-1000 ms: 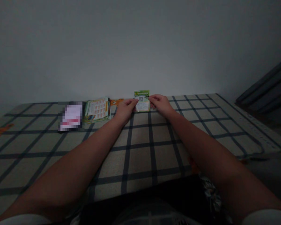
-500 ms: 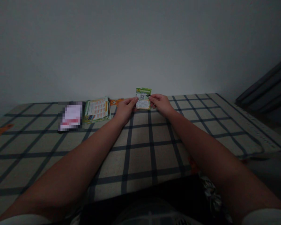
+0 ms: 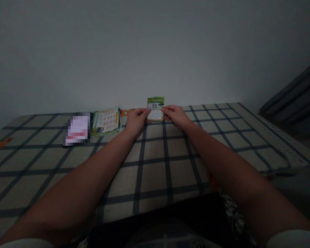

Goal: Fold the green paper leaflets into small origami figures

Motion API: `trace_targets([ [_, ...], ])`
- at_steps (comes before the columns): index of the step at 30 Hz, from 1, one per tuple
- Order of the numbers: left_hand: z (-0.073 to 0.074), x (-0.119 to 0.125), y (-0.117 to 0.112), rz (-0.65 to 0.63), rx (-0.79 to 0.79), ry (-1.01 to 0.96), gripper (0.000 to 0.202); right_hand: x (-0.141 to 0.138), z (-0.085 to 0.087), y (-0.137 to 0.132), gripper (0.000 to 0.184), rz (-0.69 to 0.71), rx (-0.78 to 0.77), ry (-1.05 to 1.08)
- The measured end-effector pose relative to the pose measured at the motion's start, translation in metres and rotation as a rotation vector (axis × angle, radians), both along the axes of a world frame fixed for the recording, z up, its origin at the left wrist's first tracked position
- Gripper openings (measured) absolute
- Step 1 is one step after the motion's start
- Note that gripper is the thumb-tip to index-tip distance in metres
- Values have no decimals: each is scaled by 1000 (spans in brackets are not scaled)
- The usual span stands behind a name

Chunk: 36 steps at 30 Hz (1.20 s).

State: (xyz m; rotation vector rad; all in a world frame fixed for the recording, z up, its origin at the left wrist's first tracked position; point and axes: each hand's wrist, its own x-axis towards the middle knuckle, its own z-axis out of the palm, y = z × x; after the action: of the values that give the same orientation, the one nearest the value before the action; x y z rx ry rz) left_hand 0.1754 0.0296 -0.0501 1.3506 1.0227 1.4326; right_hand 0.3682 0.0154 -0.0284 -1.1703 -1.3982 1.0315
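A small green and white leaflet point(image 3: 155, 107) with a square code printed on it stands upright near the wall, at the far side of the checked cloth point(image 3: 155, 165). My left hand point(image 3: 135, 120) pinches its left edge. My right hand point(image 3: 174, 116) pinches its right edge. Both arms stretch forward across the cloth. The scene is dim.
A stack of colourful printed leaflets point(image 3: 105, 121) lies left of my left hand, with a blurred-out item point(image 3: 76, 128) beside it. An orange shape point(image 3: 126, 112) shows behind the stack. A plain wall rises behind the surface. A dark slanted object point(image 3: 294, 96) is at the right.
The leaflet was lifted slightly off the cloth and now sits a little to the left, held by both hands throughout. The arms have barely moved.
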Motion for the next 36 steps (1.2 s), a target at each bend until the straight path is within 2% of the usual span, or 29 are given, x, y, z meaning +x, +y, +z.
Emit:
trace_targets([
  [9,-3,1,-2,-152,-37,0,42,4,-1,4,9,-90,29,1],
  [14,-1,2,-3,-94,-83,-22,30,4,-4,3,10,-65,44,27],
  [20,3,3,-4,-22,-57,-17,26,2,-3,1,9,-18,25,-1],
  [24,3,4,-4,-52,-84,-50,31,1,-2,2,7,-60,27,-9],
  [30,1,2,-6,-187,-93,-22,35,4,-1,4,7,-68,50,32],
  [36,3,0,-5,-160,-31,12,27,1,1,1,5,-37,14,40],
])
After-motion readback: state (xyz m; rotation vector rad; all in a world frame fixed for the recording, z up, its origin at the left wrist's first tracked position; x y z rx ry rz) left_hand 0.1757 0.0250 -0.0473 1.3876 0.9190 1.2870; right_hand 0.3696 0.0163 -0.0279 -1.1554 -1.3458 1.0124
